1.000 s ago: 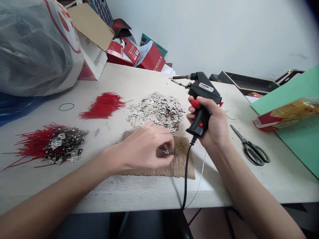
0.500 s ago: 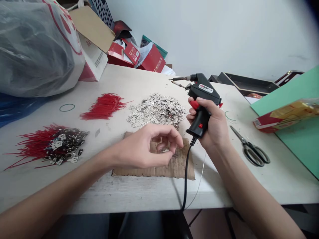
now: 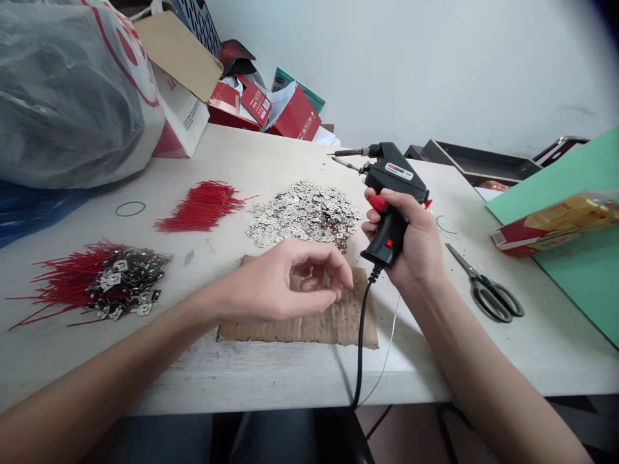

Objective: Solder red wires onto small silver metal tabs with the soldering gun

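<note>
In my right hand (image 3: pixel 413 235) is a black soldering gun (image 3: pixel 397 169), gripped by its handle with the tip pointing left. A black cord (image 3: pixel 362 348) runs down from the handle over the table edge. Over a piece of cardboard (image 3: pixel 300 330) hovers my left hand (image 3: pixel 294 280), fingers curled, with a small gap between thumb and forefinger; I see nothing in it. Just beyond that hand lies a heap of small metal plates (image 3: pixel 304 209). Red wires (image 3: pixel 200 207) form a bundle to its left. Red wires with metal plates at their ends (image 3: pixel 113 280) are piled at the near left.
Scissors (image 3: pixel 488 293) lie right of my right forearm. A yellow and red packet (image 3: pixel 556 222) rests on a green board (image 3: pixel 585 277). At the back left are a large plastic bag (image 3: pixel 72 96), an open carton (image 3: pixel 181 109) and red boxes (image 3: pixel 294 116). A green rubber band (image 3: pixel 130 209) lies at left.
My left hand has shifted very slightly, and the small shiny spot seen through its curled fingers no longer shows. The soldering gun and my right hand stay almost still.
</note>
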Demonstrator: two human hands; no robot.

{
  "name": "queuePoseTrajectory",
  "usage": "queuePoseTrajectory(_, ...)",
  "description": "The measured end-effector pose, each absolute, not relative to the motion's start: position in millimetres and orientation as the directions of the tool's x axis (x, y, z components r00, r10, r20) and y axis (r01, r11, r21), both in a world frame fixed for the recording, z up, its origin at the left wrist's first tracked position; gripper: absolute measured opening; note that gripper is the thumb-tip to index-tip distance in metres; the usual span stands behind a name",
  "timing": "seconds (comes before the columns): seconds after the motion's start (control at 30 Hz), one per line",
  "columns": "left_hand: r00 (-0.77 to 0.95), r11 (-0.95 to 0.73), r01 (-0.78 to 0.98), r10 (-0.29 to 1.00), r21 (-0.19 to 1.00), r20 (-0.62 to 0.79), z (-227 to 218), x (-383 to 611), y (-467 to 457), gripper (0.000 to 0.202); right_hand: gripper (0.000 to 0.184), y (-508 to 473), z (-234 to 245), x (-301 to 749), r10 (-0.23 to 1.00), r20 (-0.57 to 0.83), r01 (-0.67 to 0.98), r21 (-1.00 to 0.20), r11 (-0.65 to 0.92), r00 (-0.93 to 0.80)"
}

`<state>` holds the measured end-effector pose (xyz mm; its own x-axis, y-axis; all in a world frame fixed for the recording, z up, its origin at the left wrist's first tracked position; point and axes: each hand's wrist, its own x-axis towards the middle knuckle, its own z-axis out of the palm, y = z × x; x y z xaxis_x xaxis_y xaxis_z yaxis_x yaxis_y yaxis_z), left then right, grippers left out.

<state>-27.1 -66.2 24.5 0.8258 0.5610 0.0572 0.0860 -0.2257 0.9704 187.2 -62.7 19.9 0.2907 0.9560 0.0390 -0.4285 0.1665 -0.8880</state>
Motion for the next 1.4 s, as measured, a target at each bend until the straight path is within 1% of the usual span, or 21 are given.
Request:
queuePoseTrajectory(0.37, 0.825, -0.269, 0.088, 0.56, 0.959, 0.081, 26, -26, -66, 0.006, 0.02, -62, 19, 188, 0.957, 0.033, -0.392, -0.908, 0.149, 0.287)
queuePoseTrajectory(0.43, 0.809, -0.287, 0.108, 0.582, 0.952, 0.084, 24, -25, -66, 0.009, 0.019, -61, 19, 188, 0.96, 0.033, -0.406, -0.902, 0.149, 0.278)
queuePoseTrajectory(0.5, 0.773, -0.33, 0.168, 0.629, 0.929, 0.084, 22, -23, -65, 0.01, 0.018, -61, 18, 188, 0.962, 0.034, -0.42, -0.895, 0.15, 0.271)
queuePoseTrajectory(0.6, 0.678, -0.409, 0.268, 0.723, 0.872, 0.131, 20, -24, -61, 0.006, 0.02, -61, 18, 189, 0.962, 0.03, -0.415, -0.898, 0.146, 0.273)
queuePoseTrajectory(0.67, 0.637, -0.446, 0.323, 0.754, 0.834, 0.156, 21, -30, -56, 0.007, 0.021, -61, 17, 189, 0.96, 0.026, -0.405, -0.903, 0.142, 0.279)
queuePoseTrajectory(0.7, 0.649, -0.469, 0.359, 0.747, 0.807, 0.145, 22, -34, -53, 0.01, 0.021, -61, 17, 189, 0.96, 0.026, -0.403, -0.904, 0.142, 0.28)
queuePoseTrajectory(0.77, 0.728, -0.536, 0.444, 0.683, 0.718, 0.059, 26, -45, -47, 0.015, 0.02, -61, 17, 189, 0.96, 0.033, -0.404, -0.903, 0.148, 0.277)
queuePoseTrajectory(0.87, 0.804, -0.636, 0.512, 0.591, 0.577, -0.062, 29, -57, -42, 0.015, 0.019, -61, 17, 189, 0.962, 0.049, -0.412, -0.897, 0.161, 0.268)
queuePoseTrajectory(0.93, 0.811, -0.681, 0.529, 0.582, 0.507, -0.064, 29, -59, -42, 0.011, 0.018, -61, 17, 189, 0.964, 0.047, -0.41, -0.899, 0.156, 0.262)
queuePoseTrajectory(1.07, 0.841, -0.773, 0.507, 0.541, 0.381, -0.019, 22, -52, -48, 0.004, 0.019, -62, 19, 190, 0.968, 0.02, -0.417, -0.9, 0.126, 0.25)
queuePoseTrajectory(1.17, 0.859, -0.818, 0.486, 0.512, 0.307, 0.006, 17, -46, -52, 0.005, 0.017, -65, 23, 188, 0.972, 0.007, -0.45, -0.886, 0.116, 0.237)
queuePoseTrajectory(1.27, 0.865, -0.839, 0.481, 0.501, 0.254, 0.016, 14, -43, -53, 0.008, 0.014, -73, 32, 182, 0.961, 0.057, -0.435, -0.883, 0.174, 0.269)
queuePoseTrajectory(1.33, 0.869, -0.846, 0.473, 0.493, 0.244, 0.025, 13, -42, -54, 0.008, 0.011, -80, 40, 179, 0.942, 0.136, -0.362, -0.899, 0.248, 0.308)
queuePoseTrajectory(1.4, 0.873, -0.849, 0.463, 0.487, 0.254, 0.036, 13, -41, -55, 0.008, 0.006, -91, 48, 178, 0.9, 0.244, -0.251, -0.904, 0.346, 0.361)
